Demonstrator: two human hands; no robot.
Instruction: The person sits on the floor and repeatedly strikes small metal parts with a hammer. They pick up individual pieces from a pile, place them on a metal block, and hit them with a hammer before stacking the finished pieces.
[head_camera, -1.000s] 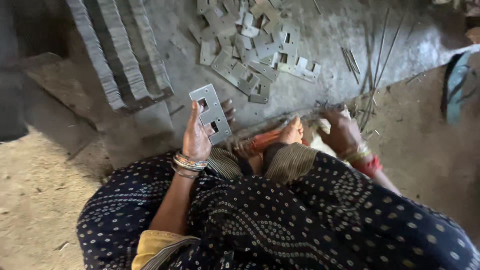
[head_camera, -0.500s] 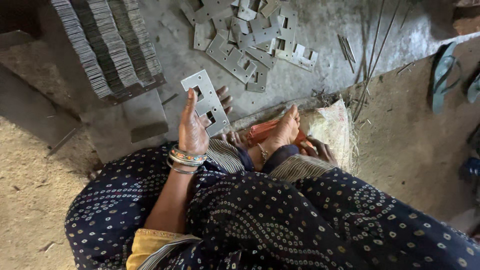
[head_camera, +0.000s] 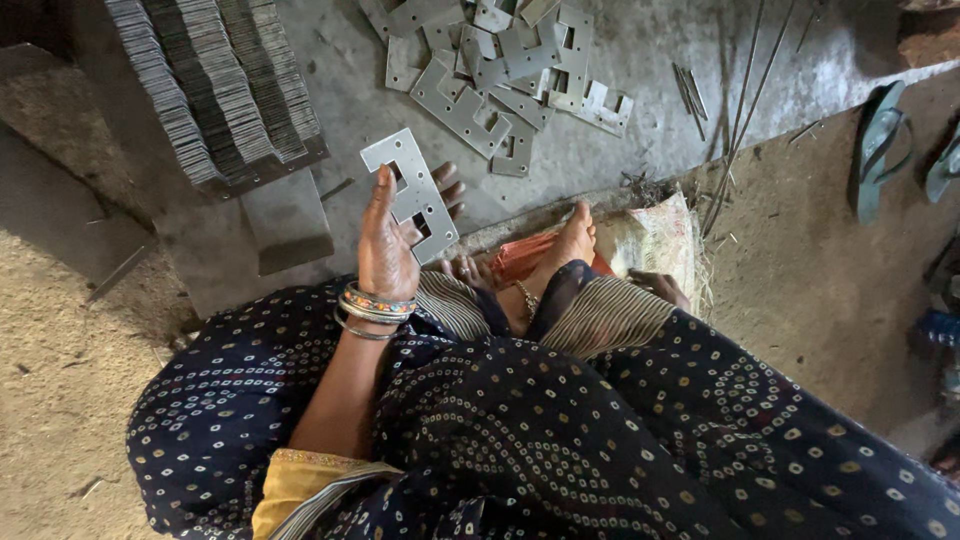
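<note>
My left hand (head_camera: 385, 250), with several bangles at the wrist, is shut on a flat grey metal plate (head_camera: 400, 165) with rectangular cutouts, held upright above my lap. Just a sliver of my right hand (head_camera: 660, 287) shows behind my knee, low on a printed sack (head_camera: 650, 235); its fingers are mostly hidden. I sit cross-legged in a dark dotted garment, one bare foot (head_camera: 570, 245) resting on an orange cloth. A loose pile of similar plates (head_camera: 500, 60) lies on the concrete slab ahead.
Neat rows of stacked plates (head_camera: 210, 90) stand on edge at the upper left of the slab. Thin metal rods (head_camera: 740, 90) lie at the slab's right end. A pair of sandals (head_camera: 875, 150) rests on the dirt floor to the right.
My right hand has drawn back from the rods near the slab edge and sunk behind my knee. The left hand still holds the plate, raised slightly. The view has shifted right.
</note>
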